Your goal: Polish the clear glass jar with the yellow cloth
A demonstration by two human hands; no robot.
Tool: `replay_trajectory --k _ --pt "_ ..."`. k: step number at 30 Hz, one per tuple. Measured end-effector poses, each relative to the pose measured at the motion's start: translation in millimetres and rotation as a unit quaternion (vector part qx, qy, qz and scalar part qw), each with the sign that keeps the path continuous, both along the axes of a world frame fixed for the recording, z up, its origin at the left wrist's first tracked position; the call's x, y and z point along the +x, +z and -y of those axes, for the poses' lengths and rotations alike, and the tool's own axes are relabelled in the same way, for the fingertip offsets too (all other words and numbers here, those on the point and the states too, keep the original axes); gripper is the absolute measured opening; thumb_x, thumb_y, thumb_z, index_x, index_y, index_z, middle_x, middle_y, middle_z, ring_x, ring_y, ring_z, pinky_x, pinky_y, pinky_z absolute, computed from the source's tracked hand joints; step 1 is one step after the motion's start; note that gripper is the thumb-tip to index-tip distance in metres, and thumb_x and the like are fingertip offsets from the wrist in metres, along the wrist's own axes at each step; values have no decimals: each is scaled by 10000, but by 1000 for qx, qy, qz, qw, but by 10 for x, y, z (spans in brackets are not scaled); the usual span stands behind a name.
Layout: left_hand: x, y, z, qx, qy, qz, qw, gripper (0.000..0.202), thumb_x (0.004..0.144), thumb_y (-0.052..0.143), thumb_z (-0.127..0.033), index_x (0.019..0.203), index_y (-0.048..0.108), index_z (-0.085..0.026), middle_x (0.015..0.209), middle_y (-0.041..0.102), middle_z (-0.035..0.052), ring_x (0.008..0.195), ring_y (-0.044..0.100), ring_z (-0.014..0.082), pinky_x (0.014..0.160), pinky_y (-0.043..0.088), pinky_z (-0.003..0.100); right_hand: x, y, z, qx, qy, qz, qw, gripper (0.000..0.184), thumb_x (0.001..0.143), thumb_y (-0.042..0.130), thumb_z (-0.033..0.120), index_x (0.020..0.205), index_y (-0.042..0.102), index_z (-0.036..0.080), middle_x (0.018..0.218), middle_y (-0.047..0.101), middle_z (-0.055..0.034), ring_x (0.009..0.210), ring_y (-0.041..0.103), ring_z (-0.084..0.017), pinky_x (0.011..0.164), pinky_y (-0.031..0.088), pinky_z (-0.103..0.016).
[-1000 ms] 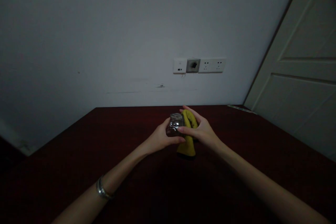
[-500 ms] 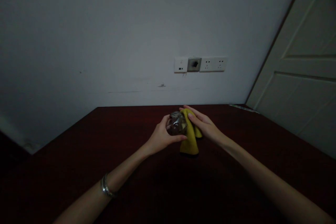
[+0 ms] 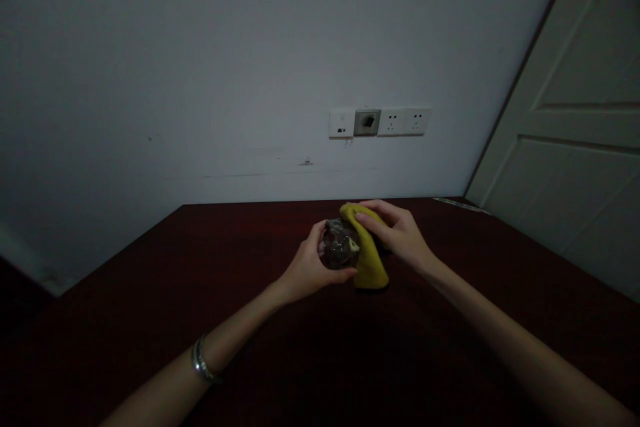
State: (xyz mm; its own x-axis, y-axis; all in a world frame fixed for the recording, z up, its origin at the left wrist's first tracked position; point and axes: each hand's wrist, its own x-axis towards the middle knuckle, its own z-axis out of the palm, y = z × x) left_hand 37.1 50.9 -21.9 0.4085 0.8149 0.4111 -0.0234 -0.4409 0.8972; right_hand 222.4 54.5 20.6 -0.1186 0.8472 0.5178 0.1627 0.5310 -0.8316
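My left hand (image 3: 313,261) is wrapped round a clear, rounded glass vessel (image 3: 339,245), held above the table with the thumb along its near side. Whether it is a cup or a jar I cannot tell in the dim light. A yellow cloth (image 3: 371,268) is pinched in my right hand (image 3: 397,230), thumb in front and fingers behind. The cloth lies against the vessel's right side, and its lower end hangs down. Part of the vessel is hidden behind my left fingers and the cloth.
Under my hands lies a dark red table (image 3: 240,247), its far edge against a pale wall (image 3: 225,80). Sockets and a switch (image 3: 377,122) are set low in the wall. A white panelled door (image 3: 580,147) stands at the right.
My right hand has moved slightly right, and the cloth's hanging end has swung right. The glass vessel is turned a little, showing a yellowish patch on its right side.
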Motion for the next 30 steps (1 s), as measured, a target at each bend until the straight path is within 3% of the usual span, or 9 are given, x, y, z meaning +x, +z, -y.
replay_trajectory --k 3,6,14,22,25,30 --pt "-4 34 31 -2 4 -12 1000 802 569 829 -237 1224 370 -179 1216 560 144 1099 585 282 959 462 440 13 61 63 32 28 50 998 306 806 635 398 1047 672 212 1142 678 -63 1055 625 -220 946 475 -406" --pt "7 58 56 -19 1 -5 1000 783 564 828 -246 1202 380 -172 1175 578 142 1060 604 282 924 479 440 8 53 79 70 47 96 992 336 853 586 376 1162 620 249 1244 627 -49 1137 588 -209 1007 441 -424" --pt "29 1 10 -66 -22 52 996 727 536 839 -196 1134 426 -173 1146 579 117 1055 603 276 928 473 441 -13 -67 9 181 -3 171 968 324 922 484 303 1219 577 212 1230 631 -70 1143 586 -195 1011 460 -411" --pt "57 31 13 -78 -25 96 992 697 511 846 -206 1090 458 -171 1114 594 105 1038 607 268 905 489 423 30 76 167 304 35 276 911 335 934 464 221 1262 525 204 1367 515 -99 1253 487 -210 1028 433 -436" --pt "62 71 49 -57 -27 83 995 726 513 840 -211 1123 449 -169 1142 593 121 1046 607 282 903 493 433 15 89 178 288 49 258 921 336 933 464 227 1262 528 204 1393 491 -92 1269 476 -205 1045 423 -421" --pt "60 99 97 -9 -20 40 999 821 468 857 -187 1170 432 -163 1152 600 132 1060 597 294 929 482 449 -36 66 157 211 -3 168 963 317 932 459 269 1219 577 207 1286 597 -74 1157 586 -192 998 481 -384"
